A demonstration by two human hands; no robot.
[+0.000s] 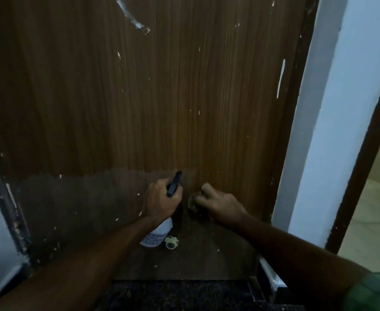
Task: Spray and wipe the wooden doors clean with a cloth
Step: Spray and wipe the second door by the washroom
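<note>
Under right hand, cloth (mostly hidden)

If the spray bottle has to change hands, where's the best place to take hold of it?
Take the spray bottle by its white body below the left hand, coming in from the right side. That hand already wraps the neck and black trigger head, while the rounded lower body hangs exposed and looks easy to encircle.

door: top and left side cut off by the picture's edge | spray bottle: neck hidden under the left hand, label words too blurry to read | cloth: mostly hidden under the right hand
</note>
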